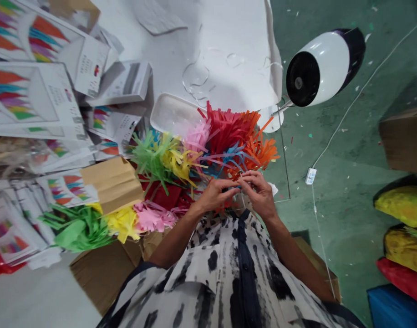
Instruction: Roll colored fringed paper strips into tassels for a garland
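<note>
A garland of fringed tissue-paper tassels in green, yellow, pink, red, blue and orange lies across the table in front of me. My left hand and my right hand meet at its near edge, fingertips pinched together on thin blue and lilac paper strips of the garland. Both hands are closed on that bit of the garland. A second bunch of green, yellow and pink tassels lies to the lower left, untouched.
Stacks of printed white packages fill the left side. A folded brown paper piece and a white tray sit near the garland. A white desk fan stands at right over a green floor. Coloured bundles are stacked at far right.
</note>
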Tool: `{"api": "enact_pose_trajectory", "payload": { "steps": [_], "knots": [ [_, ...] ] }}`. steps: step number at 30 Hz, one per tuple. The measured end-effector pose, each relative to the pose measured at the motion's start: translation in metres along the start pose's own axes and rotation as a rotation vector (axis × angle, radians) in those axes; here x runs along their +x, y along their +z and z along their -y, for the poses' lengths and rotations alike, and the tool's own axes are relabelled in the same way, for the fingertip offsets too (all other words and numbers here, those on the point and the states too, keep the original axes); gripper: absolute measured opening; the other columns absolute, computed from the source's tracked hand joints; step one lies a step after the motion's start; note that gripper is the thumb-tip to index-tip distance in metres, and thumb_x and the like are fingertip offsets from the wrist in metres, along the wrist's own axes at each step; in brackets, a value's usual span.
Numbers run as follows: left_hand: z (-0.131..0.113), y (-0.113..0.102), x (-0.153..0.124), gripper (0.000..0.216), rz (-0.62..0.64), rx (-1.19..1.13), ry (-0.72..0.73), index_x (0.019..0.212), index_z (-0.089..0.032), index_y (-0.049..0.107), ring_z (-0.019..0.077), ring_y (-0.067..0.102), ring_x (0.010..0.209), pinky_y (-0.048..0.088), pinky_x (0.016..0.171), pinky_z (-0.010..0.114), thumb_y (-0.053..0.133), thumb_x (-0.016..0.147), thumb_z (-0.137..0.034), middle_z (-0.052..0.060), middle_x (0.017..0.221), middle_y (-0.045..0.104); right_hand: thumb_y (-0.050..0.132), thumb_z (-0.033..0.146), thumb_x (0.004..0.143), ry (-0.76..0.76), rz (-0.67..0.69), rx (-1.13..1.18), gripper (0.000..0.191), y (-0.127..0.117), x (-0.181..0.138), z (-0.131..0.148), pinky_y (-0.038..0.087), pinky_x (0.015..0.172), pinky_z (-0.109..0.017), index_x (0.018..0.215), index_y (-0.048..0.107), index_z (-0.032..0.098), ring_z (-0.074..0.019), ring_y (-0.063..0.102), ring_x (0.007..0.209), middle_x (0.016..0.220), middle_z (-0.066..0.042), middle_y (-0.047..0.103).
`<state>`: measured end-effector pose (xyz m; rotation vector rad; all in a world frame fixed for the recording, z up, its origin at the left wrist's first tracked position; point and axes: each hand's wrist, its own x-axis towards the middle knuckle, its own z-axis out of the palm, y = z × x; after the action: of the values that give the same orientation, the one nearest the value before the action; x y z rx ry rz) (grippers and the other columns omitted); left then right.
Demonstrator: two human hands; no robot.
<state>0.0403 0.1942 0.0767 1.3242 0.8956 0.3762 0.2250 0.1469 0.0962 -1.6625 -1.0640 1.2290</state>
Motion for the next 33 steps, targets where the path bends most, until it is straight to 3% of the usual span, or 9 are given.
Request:
{"api": "enact_pose_trajectory", "payload": {
  "steps": [3,6,8,14,17,21,25,29,33],
  "knots": [
    [0.008,0.003,-0.001,0.026,-0.002,0.122,0.047,0.11,-0.023,0.081,0.0204,0.072,0.083,0.05,0.076,0.027,0.063,0.101,-0.039,0.005,0.097,0.081,0.073,0.043,0.095,0.086,0.049,0.134,0.017,0.0,0.0,-0.004,0.056,0.088,-0.037,0.095,0.078,0.026,-0.0207,0.07,0.098,0.103,-0.005,0.075],
    [0.013,0.001,-0.002,0.024,-0.025,0.25,0.114,0.105,-0.025,0.082,0.0202,0.068,0.081,0.047,0.077,0.028,0.062,0.102,-0.039,0.006,0.094,0.08,0.071,0.048,0.095,0.215,0.122,0.216,0.024,0.002,0.0,-0.011,0.054,0.067,-0.032,0.095,0.076,0.025,-0.0155,0.064,0.067,0.083,-0.001,0.075],
    [0.015,-0.005,-0.005,0.024,-0.05,0.293,0.122,0.102,-0.025,0.081,0.021,0.066,0.084,0.046,0.081,0.03,0.062,0.102,-0.039,0.006,0.094,0.079,0.071,0.049,0.095,0.234,0.14,0.206,0.025,0.004,0.001,-0.015,0.05,0.061,-0.03,0.094,0.075,0.024,-0.0135,0.058,0.058,0.075,0.001,0.072],
    [0.02,-0.023,-0.004,0.024,-0.506,0.46,-0.041,0.107,-0.021,0.075,0.024,0.066,0.097,0.047,0.093,0.035,0.052,0.106,-0.03,0.009,0.102,0.074,0.071,0.045,0.096,0.157,0.142,0.066,0.023,0.012,0.007,-0.011,0.052,0.074,-0.031,0.092,0.076,0.023,-0.017,0.066,0.074,0.08,0.0,0.073],
    [0.02,-0.024,0.004,0.028,-0.522,0.542,-0.041,0.123,-0.021,0.071,0.0243,0.069,0.108,0.051,0.1,0.036,0.05,0.105,-0.021,0.009,0.116,0.075,0.065,0.042,0.101,-0.02,0.162,-0.106,0.022,0.02,0.017,-0.007,0.055,0.082,-0.034,0.096,0.076,0.023,-0.0196,0.071,0.085,0.092,-0.004,0.076],
    [0.015,-0.024,0.018,0.042,-0.57,0.583,0.029,0.144,-0.022,0.062,0.0234,0.068,0.121,0.052,0.108,0.036,0.045,0.107,-0.019,0.01,0.133,0.072,0.056,0.03,0.104,-0.275,0.243,-0.264,0.019,0.032,0.032,-0.008,0.055,0.107,-0.04,0.101,0.074,0.025,-0.0237,0.069,0.124,0.13,-0.009,0.074],
    [0.013,-0.032,0.035,0.054,-0.597,0.615,0.105,0.157,-0.023,0.05,0.0233,0.065,0.13,0.05,0.113,0.037,0.047,0.103,-0.014,0.011,0.144,0.068,0.054,0.025,0.104,-0.308,0.288,-0.49,0.019,0.039,0.042,-0.012,0.056,0.108,-0.043,0.102,0.073,0.025,-0.0263,0.065,0.135,0.153,-0.009,0.061],
    [0.017,-0.035,0.045,0.057,-0.617,0.715,0.041,0.154,-0.022,0.052,0.0279,0.068,0.125,0.052,0.108,0.041,0.058,0.098,-0.015,0.013,0.139,0.07,0.053,0.025,0.106,-0.32,0.253,-0.548,0.02,0.038,0.041,-0.014,0.058,0.105,-0.043,0.103,0.073,0.025,-0.0263,0.066,0.132,0.152,-0.008,0.062],
    [0.008,-0.033,0.037,0.044,-0.655,0.755,0.004,0.136,-0.021,0.06,0.0285,0.073,0.102,0.055,0.091,0.04,0.065,0.093,-0.016,0.011,0.115,0.078,0.052,0.024,0.106,-0.403,0.168,-0.527,0.023,0.032,0.034,-0.009,0.059,0.103,-0.038,0.11,0.074,0.025,-0.0247,0.068,0.13,0.153,-0.008,0.062]
  ]
}}
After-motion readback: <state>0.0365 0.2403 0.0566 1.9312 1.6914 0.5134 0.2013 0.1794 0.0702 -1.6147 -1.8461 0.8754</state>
